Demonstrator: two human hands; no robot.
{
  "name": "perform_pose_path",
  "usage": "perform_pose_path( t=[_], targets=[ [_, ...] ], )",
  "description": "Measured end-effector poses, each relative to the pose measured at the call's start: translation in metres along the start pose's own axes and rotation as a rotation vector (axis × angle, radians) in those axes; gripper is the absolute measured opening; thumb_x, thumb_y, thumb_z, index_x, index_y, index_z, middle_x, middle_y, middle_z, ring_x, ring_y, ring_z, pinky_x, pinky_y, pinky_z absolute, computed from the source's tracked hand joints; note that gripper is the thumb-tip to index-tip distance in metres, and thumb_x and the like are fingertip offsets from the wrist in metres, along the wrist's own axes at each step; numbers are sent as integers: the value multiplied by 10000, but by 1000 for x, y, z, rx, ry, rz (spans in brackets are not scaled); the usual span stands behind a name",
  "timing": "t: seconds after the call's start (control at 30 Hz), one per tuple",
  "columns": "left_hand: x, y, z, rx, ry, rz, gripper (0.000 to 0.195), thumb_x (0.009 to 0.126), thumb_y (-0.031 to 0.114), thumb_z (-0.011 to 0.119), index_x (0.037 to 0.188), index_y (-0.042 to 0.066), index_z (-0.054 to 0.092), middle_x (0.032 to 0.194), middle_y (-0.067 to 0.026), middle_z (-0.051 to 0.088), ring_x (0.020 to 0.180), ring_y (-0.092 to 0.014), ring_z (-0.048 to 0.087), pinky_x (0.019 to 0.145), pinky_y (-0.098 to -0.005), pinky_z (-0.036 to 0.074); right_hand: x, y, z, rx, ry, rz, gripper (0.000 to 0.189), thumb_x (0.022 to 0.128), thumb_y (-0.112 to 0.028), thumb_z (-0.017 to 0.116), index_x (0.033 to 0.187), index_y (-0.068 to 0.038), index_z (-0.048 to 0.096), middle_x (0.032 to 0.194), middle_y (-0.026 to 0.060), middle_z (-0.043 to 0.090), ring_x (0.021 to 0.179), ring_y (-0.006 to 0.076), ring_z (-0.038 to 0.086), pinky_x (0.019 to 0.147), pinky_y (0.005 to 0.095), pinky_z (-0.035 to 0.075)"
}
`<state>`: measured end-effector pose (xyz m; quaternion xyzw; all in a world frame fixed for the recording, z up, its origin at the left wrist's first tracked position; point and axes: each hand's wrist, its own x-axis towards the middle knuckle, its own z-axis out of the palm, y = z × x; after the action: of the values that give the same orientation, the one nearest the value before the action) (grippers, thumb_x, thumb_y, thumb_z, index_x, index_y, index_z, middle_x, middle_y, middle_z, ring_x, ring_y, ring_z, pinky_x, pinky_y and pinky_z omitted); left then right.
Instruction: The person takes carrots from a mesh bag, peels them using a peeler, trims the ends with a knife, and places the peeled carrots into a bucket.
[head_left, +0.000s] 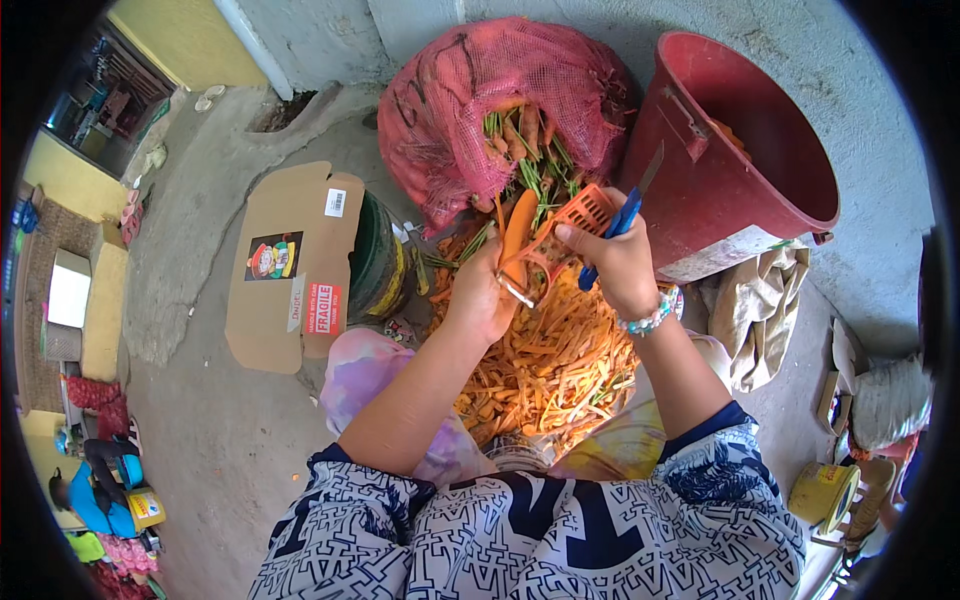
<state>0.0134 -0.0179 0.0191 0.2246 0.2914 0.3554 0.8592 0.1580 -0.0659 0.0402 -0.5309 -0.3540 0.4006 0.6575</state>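
My left hand (481, 294) grips an orange carrot (520, 225) that points up and away from me; its skin looks mostly off. In my right hand (626, 262) are an orange plastic peeler (581, 216) and a knife with a blue handle (624, 215), its blade pointing up. The peeler's head lies against or just over the carrot's lower end; contact is hard to tell. Below both hands spreads a heap of carrot peelings (555, 367). Beyond them, a red mesh sack (450, 97) gapes towards me, with unpeeled carrots (529, 131) and green stems at its mouth.
A tall red bin (660, 172) stands right of the sack, with something orange inside. Left are a dark green bucket (371, 262) and a cardboard piece (281, 315) bearing labels. A beige cloth sack (761, 319) lies right. Far left, a person in blue (97, 491) sits low.
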Motion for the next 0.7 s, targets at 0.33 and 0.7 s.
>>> perform_pose_path(
  t=[0.33, 0.7],
  targets=[
    [-7, 5, -21, 212, -208, -186, 454, 961, 373, 327, 1228, 23, 436, 941, -44, 521, 813, -137, 495, 692, -284, 424, 91, -2, -92, -77, 478, -254, 338, 703, 5, 714, 987, 14, 532, 804, 61, 630, 676, 113, 602, 596, 224, 489],
    [6, -2, -19, -147, -116, -52, 351, 945, 267, 350, 1197, 53, 467, 900, -54, 586, 741, -164, 561, 657, -309, 454, -9, 1, 5, -66, 35, -53, 429, 698, -22, 736, 1054, 41, 506, 866, 58, 626, 779, 113, 606, 690, 246, 507]
  ],
)
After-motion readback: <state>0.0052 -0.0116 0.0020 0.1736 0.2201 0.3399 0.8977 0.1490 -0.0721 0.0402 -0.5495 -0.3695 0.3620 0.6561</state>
